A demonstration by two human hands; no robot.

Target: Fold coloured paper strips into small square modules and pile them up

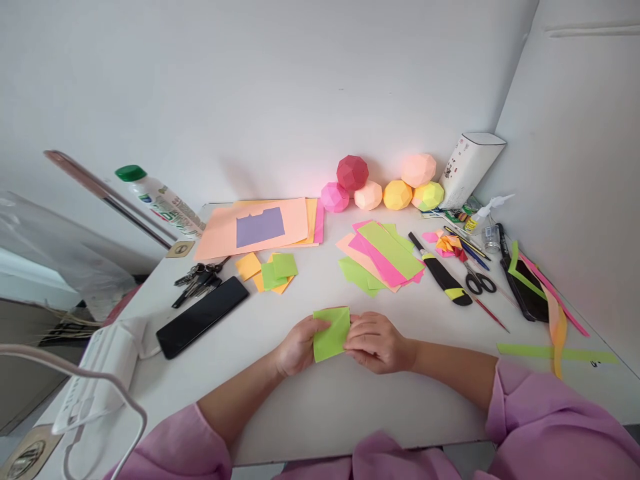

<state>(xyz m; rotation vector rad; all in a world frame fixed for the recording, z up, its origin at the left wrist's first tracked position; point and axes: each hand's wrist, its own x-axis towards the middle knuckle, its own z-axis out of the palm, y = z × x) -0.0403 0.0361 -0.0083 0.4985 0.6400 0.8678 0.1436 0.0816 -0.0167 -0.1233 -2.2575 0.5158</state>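
A small green paper square (330, 339) is held up just above the table, between my two hands. My left hand (299, 343) grips its left side, the thumb lying on the paper's face. At the right edge, my right hand (377, 341) pinches the paper, with fingertips partly behind it. A faint diagonal line crosses the sheet. Farther off lie small green squares (280, 270) on orange squares (249, 265). Beyond my right hand is a loose pile of green, pink and peach paper strips (383, 257).
Large paper sheets (215, 233) lie at the back left near folded paper balls (367, 195). A black phone (203, 317), keys (203, 277) and a white power strip (107, 367) are at left. A utility knife (443, 273), scissors (480, 281) and glue bottle (483, 215) lie at right.
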